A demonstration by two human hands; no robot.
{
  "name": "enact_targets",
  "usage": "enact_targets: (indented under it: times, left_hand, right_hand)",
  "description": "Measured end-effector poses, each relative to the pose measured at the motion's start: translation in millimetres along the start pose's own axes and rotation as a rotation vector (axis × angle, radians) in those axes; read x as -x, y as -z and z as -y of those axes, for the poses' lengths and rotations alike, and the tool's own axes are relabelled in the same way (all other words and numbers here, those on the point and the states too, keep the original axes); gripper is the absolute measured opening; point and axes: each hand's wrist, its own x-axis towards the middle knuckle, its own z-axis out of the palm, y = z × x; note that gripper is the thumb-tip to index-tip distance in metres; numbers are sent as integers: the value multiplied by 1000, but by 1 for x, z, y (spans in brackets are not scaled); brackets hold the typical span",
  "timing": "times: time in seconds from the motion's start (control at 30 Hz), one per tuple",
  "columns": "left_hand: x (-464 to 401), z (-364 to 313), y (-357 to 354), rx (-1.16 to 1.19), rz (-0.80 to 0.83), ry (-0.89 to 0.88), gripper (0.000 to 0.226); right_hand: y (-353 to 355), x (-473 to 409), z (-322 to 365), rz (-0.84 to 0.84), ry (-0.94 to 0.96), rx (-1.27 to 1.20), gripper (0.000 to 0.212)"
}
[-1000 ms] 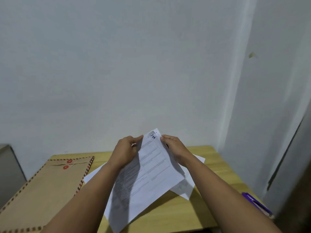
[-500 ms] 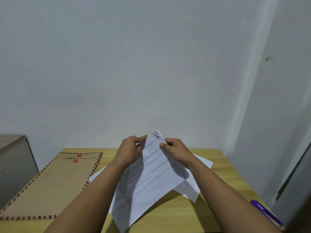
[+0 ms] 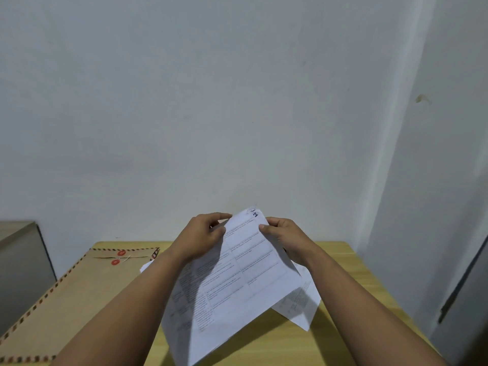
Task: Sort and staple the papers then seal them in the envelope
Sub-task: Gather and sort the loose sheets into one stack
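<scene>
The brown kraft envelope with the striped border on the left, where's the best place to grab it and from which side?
Probably the brown kraft envelope's right long edge, approached from the right. It lies flat on the wooden table, the string-tied flap is at the far end, and the right edge is nearest the left hand.

The printed text on the held sheet (image 3: 237,281) is too small to be read; only a handwritten mark at its top corner is made out. Its lower corner is cut off by the bottom edge. The fingers of the left hand (image 3: 203,233) and right hand (image 3: 286,239) are partly hidden behind the sheet. The loose papers (image 3: 301,305) beneath are largely covered. The envelope (image 3: 79,294) is cropped at the left edge and overlapped by the left forearm.
</scene>
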Motion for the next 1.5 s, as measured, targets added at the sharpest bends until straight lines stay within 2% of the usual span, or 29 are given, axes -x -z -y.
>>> enact_targets:
  times: [0.17, 0.3, 0.43, 0.53, 0.67, 0.73, 0.83, 0.97, 1.27, 1.4, 1.5]
  left_hand:
    - [-12, 15, -15, -28, 43, 40, 43]
    - [-15, 49, -45, -67, 80, 62, 44]
    - [-21, 97, -80, -122, 144, 57, 39]
    - [-28, 122, -104, -115, 131, 57, 33]
    - [-40, 147, -126, -77, 84, 81, 47]
    - [-49, 160, -136, -72, 85, 84, 48]
    - [-58, 172, -146, -65, 82, 84, 50]
    - [-65, 180, -148, -50, 82, 71, 49]
    - [-57, 174, -141, -42, 42, 56, 48]
    - [-51, 158, -129, -93, 29, 26, 54]
    - [-45, 142, -117, -113, -10, -4, 55]
  right_hand:
    - [-6, -7, -31, -129, 84, 73, 35]
    - [-4, -21, -75, -182, 74, 300, 42]
    - [12, -45, -120, -156, -29, 503, 46]
    - [40, -67, -145, -197, -127, 633, 47]
    - [89, -93, -159, -319, -225, 790, 46]
    - [111, -107, -162, -329, -271, 967, 53]
    - [131, -125, -159, -239, -410, 1141, 73]
    - [144, -143, -150, -199, -494, 1165, 91]
    - [153, -140, -161, -276, -466, 916, 110]
    - [149, -123, -159, -343, -410, 875, 104]
    - [146, -109, -151, -418, -305, 860, 84]
